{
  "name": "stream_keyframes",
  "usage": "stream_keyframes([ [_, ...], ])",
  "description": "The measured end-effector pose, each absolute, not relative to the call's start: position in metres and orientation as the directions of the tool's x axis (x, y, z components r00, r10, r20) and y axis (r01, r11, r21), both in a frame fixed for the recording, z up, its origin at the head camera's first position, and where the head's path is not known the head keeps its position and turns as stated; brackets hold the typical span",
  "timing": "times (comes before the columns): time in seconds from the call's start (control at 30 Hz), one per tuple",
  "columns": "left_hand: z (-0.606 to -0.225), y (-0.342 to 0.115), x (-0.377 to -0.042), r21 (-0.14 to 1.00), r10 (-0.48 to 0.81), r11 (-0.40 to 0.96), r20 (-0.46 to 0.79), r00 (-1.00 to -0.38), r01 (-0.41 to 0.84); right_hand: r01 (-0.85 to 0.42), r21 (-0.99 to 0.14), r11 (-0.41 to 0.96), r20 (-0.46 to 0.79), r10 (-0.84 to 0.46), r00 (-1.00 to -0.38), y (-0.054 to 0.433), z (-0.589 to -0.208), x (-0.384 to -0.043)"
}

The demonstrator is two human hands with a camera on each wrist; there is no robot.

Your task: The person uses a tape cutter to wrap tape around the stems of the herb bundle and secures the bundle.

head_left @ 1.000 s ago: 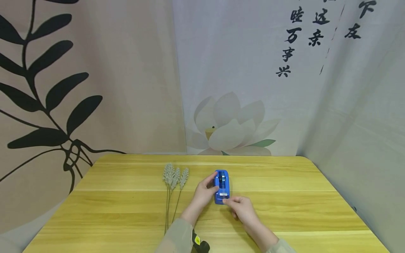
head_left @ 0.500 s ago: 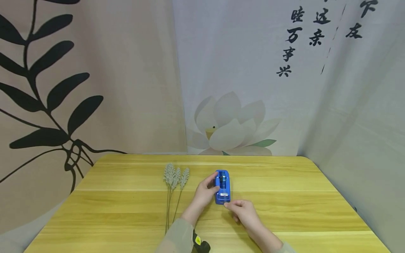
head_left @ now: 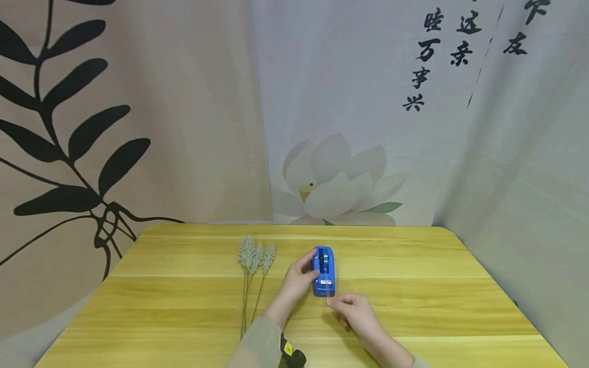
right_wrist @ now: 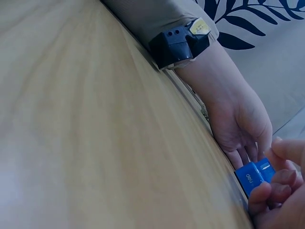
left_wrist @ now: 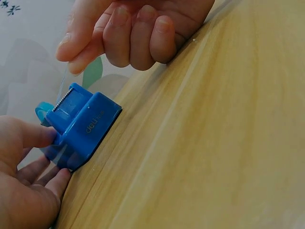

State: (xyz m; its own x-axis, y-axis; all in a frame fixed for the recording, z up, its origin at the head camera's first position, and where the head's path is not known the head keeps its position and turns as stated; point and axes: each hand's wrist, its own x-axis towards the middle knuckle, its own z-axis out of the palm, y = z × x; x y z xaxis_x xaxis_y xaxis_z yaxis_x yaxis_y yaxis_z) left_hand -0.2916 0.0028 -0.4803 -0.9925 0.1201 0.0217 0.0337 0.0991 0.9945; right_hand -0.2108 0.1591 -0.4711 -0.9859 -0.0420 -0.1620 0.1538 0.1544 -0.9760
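A blue tape dispenser [head_left: 324,290] stands on the wooden table in the head view. My left hand [head_left: 296,283] grips it from its left side, thumb and fingers against the body. Just off its near end, my right hand [head_left: 359,314] pinches the end of a clear tape strip between thumb and index finger, other fingers curled in. In the left wrist view the thin strip [left_wrist: 62,85] runs taut from those fingertips down to the roll behind the toothed cutter. The right wrist view shows the dispenser [right_wrist: 249,177] partly hidden behind the right fingers.
Several dried grass stems [head_left: 250,260] with fluffy grey-green heads lie left of the left forearm, their lower ends hidden by the sleeve. A black wrist device [head_left: 293,355] is on the left sleeve. Printed cloth hangs behind the table [head_left: 437,286].
My right hand has drawn back slightly toward the near edge, from over the dispenser's front end to just beyond it, pulling out more tape. The left hand and dispenser stay in place.
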Motion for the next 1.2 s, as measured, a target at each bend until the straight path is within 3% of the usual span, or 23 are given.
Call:
stream_keyframes([
  [0.43, -0.479, 0.003, -0.292, 0.992, 0.117, 0.123, 0.018, -0.993, 0.033, 0.134, -0.979, 0.154, -0.143, -0.048, -0.989, 0.159, -0.473, -0.204],
  [1.2, -0.479, 0.003, -0.290, 0.993, 0.114, 0.116, 0.013, -0.993, 0.026, 0.101, -0.978, 0.181, -0.133, -0.173, -0.976, 0.167, -0.471, -0.190],
])
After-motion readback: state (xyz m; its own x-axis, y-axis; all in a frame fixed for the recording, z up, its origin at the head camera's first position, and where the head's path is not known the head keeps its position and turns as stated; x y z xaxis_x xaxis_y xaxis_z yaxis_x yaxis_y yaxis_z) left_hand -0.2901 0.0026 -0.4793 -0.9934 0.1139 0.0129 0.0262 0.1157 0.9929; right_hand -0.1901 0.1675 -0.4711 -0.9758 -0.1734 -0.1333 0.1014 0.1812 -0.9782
